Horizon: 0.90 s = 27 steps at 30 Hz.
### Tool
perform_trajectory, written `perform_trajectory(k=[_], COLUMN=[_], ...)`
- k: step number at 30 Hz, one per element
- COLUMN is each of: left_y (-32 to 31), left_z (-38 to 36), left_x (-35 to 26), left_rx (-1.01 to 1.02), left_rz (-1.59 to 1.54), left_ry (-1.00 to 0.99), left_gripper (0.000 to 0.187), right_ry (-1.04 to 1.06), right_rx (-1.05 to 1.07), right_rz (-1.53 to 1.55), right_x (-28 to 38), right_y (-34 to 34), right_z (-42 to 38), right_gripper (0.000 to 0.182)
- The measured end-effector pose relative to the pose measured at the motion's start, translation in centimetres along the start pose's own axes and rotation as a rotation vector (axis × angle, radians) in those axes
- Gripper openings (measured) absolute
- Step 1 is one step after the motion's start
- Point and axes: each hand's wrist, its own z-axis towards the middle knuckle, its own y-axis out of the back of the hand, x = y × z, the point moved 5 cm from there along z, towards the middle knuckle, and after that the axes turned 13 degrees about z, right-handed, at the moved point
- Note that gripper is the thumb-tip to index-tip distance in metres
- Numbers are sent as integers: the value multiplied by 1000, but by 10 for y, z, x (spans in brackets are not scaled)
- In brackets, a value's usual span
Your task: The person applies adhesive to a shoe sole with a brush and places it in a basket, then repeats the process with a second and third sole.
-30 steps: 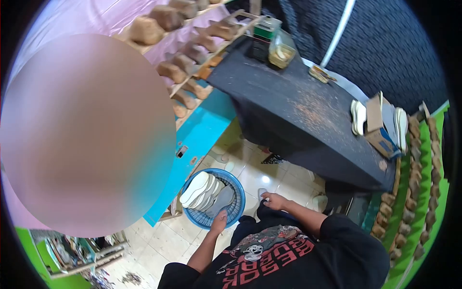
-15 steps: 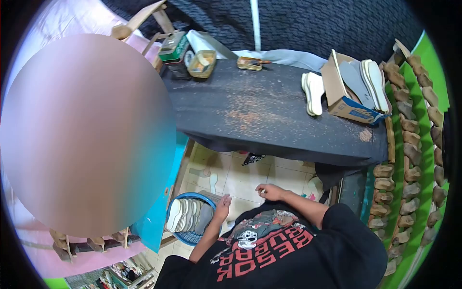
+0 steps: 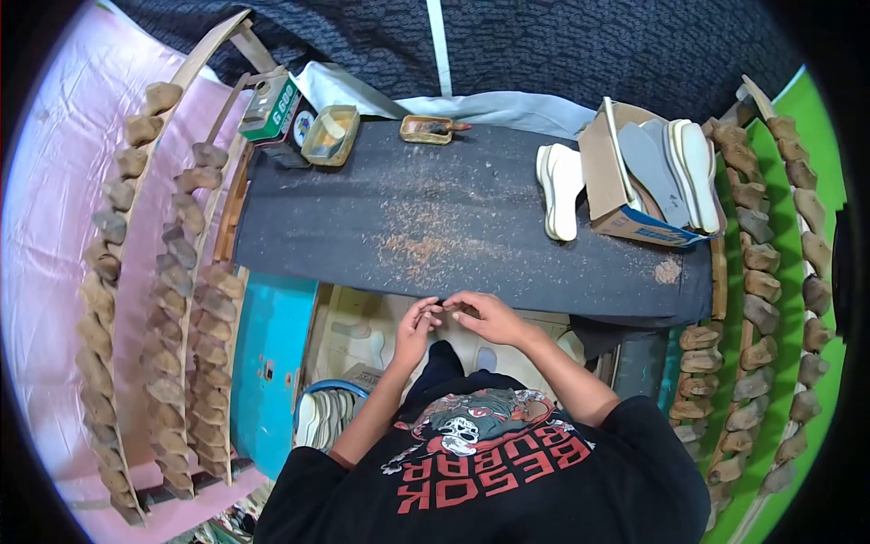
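My left hand [image 3: 420, 319] is at the front edge of the dark-covered table [image 3: 313, 218], its fingers loosely bent and apart with nothing in them. Close beside it is my right hand [image 3: 491, 317], open, fingers stretched toward the left one and holding nothing. The fingertips of both hands nearly meet over the table edge. Ahead of them, brown shavings [image 3: 419, 252] are scattered over the cloth. Pale shoe soles [image 3: 564, 192] lie stacked farther right, against a cardboard box [image 3: 609, 168] holding more white and grey soles [image 3: 654, 172].
A green-and-white can [image 3: 276, 118], a tray [image 3: 331, 136] and a smaller tray [image 3: 426, 131] stand along the back. Wooden shoe lasts line racks at left [image 3: 172, 354] and right [image 3: 761, 290]. Below left, a blue basket [image 3: 349, 386] holds soles.
Both hands have risen from below the table to its front edge and drawn closer together. My view has shifted; the large blurred patch at left is gone, revealing the racks.
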Motion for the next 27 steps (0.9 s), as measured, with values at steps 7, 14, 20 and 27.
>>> perform_trajectory(k=[7,14,20,27], left_y=[-1,-11,-55,-143], left_z=[59,117,158,199], left_x=[-31,-57,-67,-89], left_rx=[158,350,474,583], left_rz=[6,53,43,12], left_ry=[-87,-95,-61,1], left_gripper=[31,30,30,39], right_ry=[-94,-185,-127,-172], right_rx=[-211,-666,-951,-1012], right_rz=[-62,-108,-300,-521], right_x=[2,1,5,6], right_y=[6,47,84,137], right_z=[13,1,-25,-43], right_gripper=[26,22,19,37])
